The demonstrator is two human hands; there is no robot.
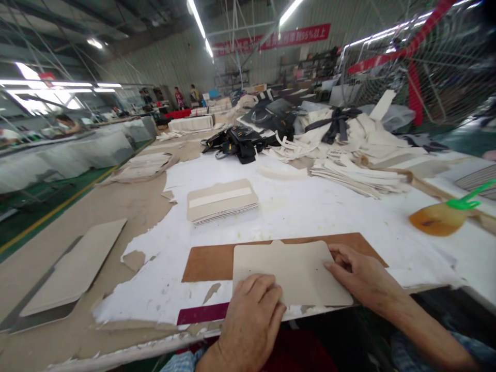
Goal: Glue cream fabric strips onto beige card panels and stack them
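A beige panel with a small tab on its far edge (294, 268) lies in front of me, partly over a brown strip (211, 262). My left hand (253, 315) rests on the panel's near left corner, fingers lying on top and holding nothing. At the right edge my right hand (354, 271) pinches the panel, with the thumb on its upper face and the other fingers at the rim. A dark purple strip (203, 313) shows just left of my left hand, its right end hidden.
Beyond lies a stack of beige panels (222, 201). Larger beige and grey sheets (73, 268) sit at left. A green-handled tool with an amber blade-like part (439, 218) is at right. Black bags (240, 142) and fabric strips (356, 175) pile up farther back, near a large fan (414, 62).
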